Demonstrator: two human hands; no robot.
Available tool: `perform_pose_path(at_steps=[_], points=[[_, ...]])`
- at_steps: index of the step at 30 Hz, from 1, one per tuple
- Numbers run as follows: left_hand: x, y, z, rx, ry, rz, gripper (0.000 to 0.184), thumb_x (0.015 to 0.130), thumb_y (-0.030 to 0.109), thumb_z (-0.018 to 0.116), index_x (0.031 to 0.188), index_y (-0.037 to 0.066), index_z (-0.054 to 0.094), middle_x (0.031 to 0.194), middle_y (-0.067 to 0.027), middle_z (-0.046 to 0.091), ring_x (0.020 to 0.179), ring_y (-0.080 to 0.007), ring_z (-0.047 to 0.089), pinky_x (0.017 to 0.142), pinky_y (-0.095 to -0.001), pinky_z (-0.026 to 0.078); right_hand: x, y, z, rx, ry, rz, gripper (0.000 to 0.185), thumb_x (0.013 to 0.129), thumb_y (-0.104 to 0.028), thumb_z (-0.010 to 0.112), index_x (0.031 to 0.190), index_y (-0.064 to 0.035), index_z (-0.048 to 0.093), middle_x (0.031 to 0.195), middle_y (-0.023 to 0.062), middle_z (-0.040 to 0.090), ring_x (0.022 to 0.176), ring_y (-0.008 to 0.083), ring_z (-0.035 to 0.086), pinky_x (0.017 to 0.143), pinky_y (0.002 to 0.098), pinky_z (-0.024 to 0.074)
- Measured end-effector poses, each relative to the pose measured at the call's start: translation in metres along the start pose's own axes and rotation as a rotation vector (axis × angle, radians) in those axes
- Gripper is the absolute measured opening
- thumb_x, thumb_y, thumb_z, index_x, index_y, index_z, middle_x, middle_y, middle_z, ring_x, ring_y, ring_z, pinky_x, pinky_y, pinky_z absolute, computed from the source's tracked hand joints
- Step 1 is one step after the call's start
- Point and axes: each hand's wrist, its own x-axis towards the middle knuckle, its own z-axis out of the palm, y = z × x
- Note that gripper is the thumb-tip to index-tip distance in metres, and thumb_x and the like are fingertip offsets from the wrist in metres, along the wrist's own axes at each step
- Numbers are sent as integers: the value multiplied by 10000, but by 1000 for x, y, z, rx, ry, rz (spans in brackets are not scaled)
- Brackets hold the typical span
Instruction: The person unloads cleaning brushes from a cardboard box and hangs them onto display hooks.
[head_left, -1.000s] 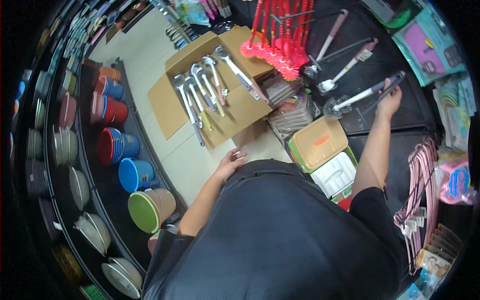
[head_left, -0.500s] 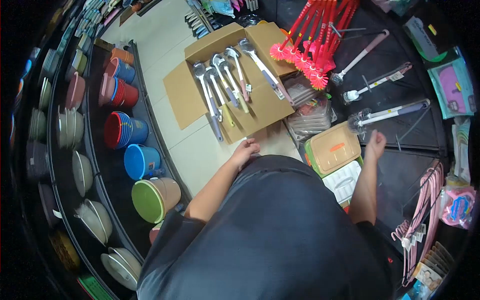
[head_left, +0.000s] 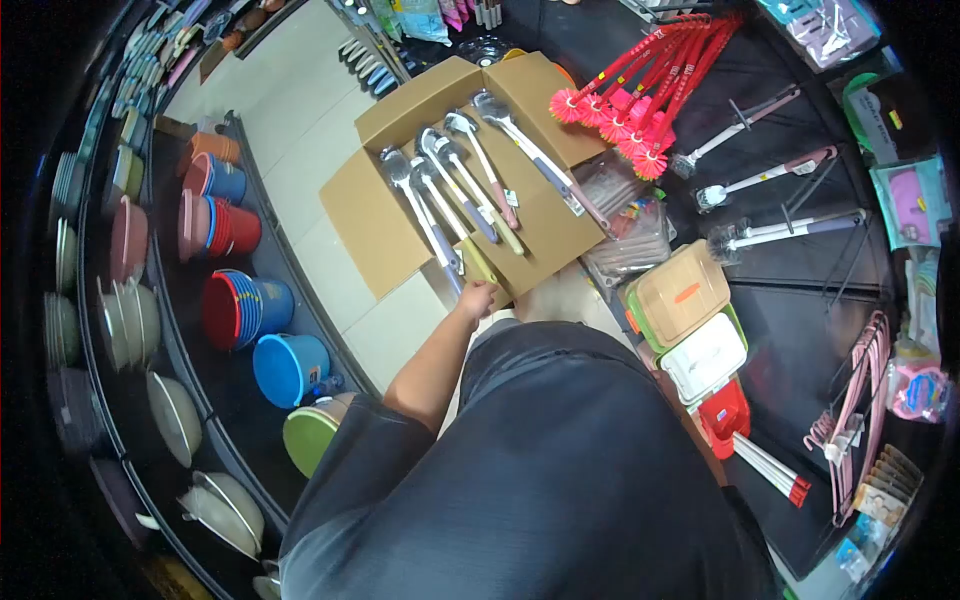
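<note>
My left hand (head_left: 477,298) is closed at the near edge of an open cardboard box (head_left: 545,262), its fingers on the end of a toilet brush with a yellow-green handle (head_left: 477,258). Several more toilet brushes lie across the box, heads toward the far side; one has a purple handle (head_left: 441,245), another a pink one (head_left: 498,195). Their heads look wrapped in clear plastic. My right hand is out of view.
Toilet brushes hang from hooks on the right, one with a purple-grey handle (head_left: 795,227). Red brushes (head_left: 680,75) hang above. Plastic boxes (head_left: 680,300), a red dustpan (head_left: 724,415) and pink hangers (head_left: 855,400) are nearer. Buckets (head_left: 290,368) line the left shelf.
My left hand has moved forward to the yellow-green brush handle at the box edge. My right hand, earlier beside the hanging brushes, has left the view. The camera view has shifted.
</note>
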Motion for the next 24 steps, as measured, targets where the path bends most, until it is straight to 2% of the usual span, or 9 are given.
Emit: perform_pose_path(at_steps=[3,5,7,8,10,13,15,18,24], points=[[18,3,-5,-5,-18,-33,372,828,227,571,1135,33,490,986,-136,546,889,-241,554,673,-364,455,-18,-53,-5,-401,-15,-79,435,824,-303,614,1146,-23,526,997,164,617,882,259,612,761,350,476],[18,17,-2,12,-50,-67,405,831,236,558,1160,17,472,986,-156,543,900,-250,553,677,-362,454,-41,-128,-10,-20,65,305,434,819,-290,611,1147,-20,526,981,153,619,853,253,611,754,346,474],[28,19,1,-83,41,-51,233,850,258,546,925,40,504,643,-60,443,437,-171,380,372,-355,311,-48,-124,0,55,113,326,437,816,-283,611,1154,-20,521,976,145,619,842,243,611,746,345,474],[27,25,0,-78,37,-62,233,850,258,546,925,40,504,643,-60,443,437,-171,380,372,-355,311,-51,-126,6,129,154,332,441,813,-277,610,1160,-21,517,972,138,619,831,232,610,738,344,474],[20,43,-5,23,54,-179,534,846,283,567,1241,-39,409,1116,-192,488,1006,-313,511,853,-438,446,-63,-142,13,130,122,355,448,813,-272,616,1169,-22,511,975,134,619,834,222,608,733,337,473],[52,27,-12,-119,20,-103,551,865,289,560,1261,-53,388,1150,-179,464,1057,-329,481,932,-457,408,-89,-195,17,68,80,429,476,813,-277,636,1193,-27,496,997,134,618,854,211,606,737,319,474],[66,23,-14,-178,-4,-126,546,882,279,547,1279,-53,375,1174,-177,448,1060,-312,469,877,-429,432,-99,-158,33,100,68,325,475,815,-280,645,1186,-22,498,996,135,618,867,220,604,754,318,474],[97,6,-14,-450,-90,-73,240,890,267,536,943,34,514,814,-84,505,682,-189,481,541,-311,376,-111,-133,47,41,72,323,476,811,-274,653,1182,-16,500,988,144,626,898,236,605,778,331,476],[120,3,-4,-334,-131,-156,185,904,285,486,874,106,515,729,-37,473,602,-171,451,496,-282,321,-121,-131,57,37,92,308,459,810,-244,660,1175,-16,502,960,133,639,892,234,609,781,335,480]])
